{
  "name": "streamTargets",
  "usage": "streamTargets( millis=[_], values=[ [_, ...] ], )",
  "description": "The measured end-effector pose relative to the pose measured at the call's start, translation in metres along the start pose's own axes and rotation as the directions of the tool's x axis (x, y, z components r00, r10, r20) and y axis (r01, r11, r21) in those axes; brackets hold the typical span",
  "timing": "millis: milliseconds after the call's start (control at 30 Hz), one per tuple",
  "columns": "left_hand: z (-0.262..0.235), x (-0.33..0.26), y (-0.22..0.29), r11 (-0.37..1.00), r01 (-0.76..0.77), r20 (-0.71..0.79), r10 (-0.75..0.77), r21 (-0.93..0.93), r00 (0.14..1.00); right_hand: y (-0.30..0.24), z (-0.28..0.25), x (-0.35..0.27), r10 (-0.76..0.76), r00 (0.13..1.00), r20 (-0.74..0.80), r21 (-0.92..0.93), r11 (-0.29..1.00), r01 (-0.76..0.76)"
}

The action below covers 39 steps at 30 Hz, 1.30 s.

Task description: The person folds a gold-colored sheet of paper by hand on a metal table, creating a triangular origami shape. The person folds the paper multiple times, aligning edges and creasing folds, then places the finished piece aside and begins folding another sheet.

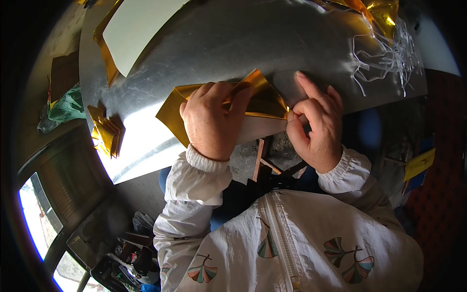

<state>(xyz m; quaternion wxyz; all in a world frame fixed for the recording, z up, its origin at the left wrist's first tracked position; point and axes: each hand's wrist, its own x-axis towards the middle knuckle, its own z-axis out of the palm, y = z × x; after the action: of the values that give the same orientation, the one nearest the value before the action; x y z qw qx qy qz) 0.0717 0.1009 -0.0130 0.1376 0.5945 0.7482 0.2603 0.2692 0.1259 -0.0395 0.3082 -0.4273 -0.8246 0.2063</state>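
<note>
A sheet of shiny gold foil paper [173, 108], partly folded, lies near the front edge of the metal table. My left hand [212, 117] is over its middle, thumb and fingers pinched on a raised fold. At the sheet's right end, a pointed corner is gripped between the thumb and a finger of my right hand [315, 121]. The index finger of that hand stretches out above the tabletop. Part of the paper is hidden beneath my left hand.
The shiny metal table [253, 39] carries a stack of folded gold pieces [104, 132] at the left and a white-backed gold sheet [134, 31] at the far left. Tangled clear plastic strips [389, 61] lie at the far right, beside more gold foil [384, 17].
</note>
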Motion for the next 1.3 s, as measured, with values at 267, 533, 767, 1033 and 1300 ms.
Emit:
streamTargets(
  millis=[267,533,767,1033,1300],
  values=[
    [0.0034,0.0,0.0013,0.996,0.083,-0.009,-0.083,0.007,0.996,-0.0026,0.0003,-0.0006,0.037,0.999,0.019,-0.014,0.999,-0.037],
    [0.0034,0.0009,-0.0009,0.999,-0.016,-0.037,0.017,0.03,0.999,-0.0009,0.0019,-0.0011,0.014,1.0,0.003,-0.023,1.0,-0.014],
    [0.0035,-0.0001,-0.0005,0.999,-0.014,-0.055,0.016,0.041,0.998,-0.0017,0.0005,-0.0023,0.027,0.999,0.028,-0.019,0.999,-0.027],
    [0.005,0.0009,-0.001,0.998,-0.032,-0.06,0.035,0.048,0.998,-0.0005,0.0013,-0.0023,0.01,1.0,0.003,-0.033,0.999,-0.01],
    [0.007,0.0014,-0.0021,0.995,-0.054,-0.072,0.06,0.082,0.996,0.0017,0.0021,-0.0051,0.029,1.0,-0.007,-0.007,1.0,-0.029]
  ],
)
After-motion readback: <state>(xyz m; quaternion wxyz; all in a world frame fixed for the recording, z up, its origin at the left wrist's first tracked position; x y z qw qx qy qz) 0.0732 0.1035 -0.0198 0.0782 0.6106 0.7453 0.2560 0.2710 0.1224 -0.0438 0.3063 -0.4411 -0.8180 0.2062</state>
